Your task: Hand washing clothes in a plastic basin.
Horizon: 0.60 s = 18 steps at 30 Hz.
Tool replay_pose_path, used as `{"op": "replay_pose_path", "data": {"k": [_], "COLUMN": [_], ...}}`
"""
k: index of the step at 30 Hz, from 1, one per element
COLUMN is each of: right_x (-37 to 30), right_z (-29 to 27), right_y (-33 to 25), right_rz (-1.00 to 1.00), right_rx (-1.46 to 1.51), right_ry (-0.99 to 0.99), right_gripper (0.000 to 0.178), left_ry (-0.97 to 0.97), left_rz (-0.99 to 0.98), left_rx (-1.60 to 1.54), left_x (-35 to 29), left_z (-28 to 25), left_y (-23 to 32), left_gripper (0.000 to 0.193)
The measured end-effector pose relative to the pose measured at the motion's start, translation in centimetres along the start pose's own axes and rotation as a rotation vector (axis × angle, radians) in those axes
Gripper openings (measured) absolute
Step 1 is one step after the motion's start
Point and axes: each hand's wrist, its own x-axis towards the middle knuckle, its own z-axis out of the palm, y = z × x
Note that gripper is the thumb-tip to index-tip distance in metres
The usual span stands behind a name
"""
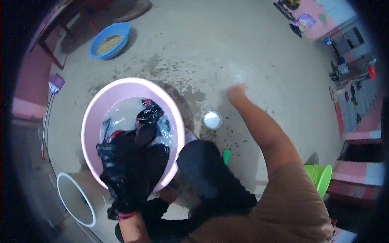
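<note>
A pink basin (91,121) stands on the concrete floor, holding soapy water and dark wet clothes (150,115). My left hand (121,174), in a black glove with a red cuff, grips a dark garment (156,156) at the near rim of the basin. My right hand (236,93) is bare and stretched out over the wet floor, right of the basin and beyond a small round tub of white powder (212,120). It is blurred, nothing shows in it, and its fingers cannot be made out.
A blue basin (109,40) with yellowish contents sits at the far left. A white bucket (75,198) stands near my left side. A purple broom (54,85) lies left of the basin. A green plastic stool (320,178) is at right, and a small green object (226,156) by my knee.
</note>
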Motion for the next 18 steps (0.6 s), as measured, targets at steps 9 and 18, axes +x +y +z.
{"op": "replay_pose_path", "data": {"k": [9,18], "right_x": [-4.9,-0.1], "right_z": [19.4,-0.4], "right_y": [-12.4,-13.1], "right_rz": [-0.021,-0.526], "right_rx": [1.084,1.655], "right_ry": [0.025,-0.058], "right_gripper": [0.024,0.025], "left_ry": [0.059,-0.005], "left_rz": [-0.065,-0.021], "left_rx": [0.043,0.046], "left_x": [2.9,5.0], "left_z": [2.7,4.2], "left_y": [-3.7,-1.9], "left_gripper": [0.037,0.043]}}
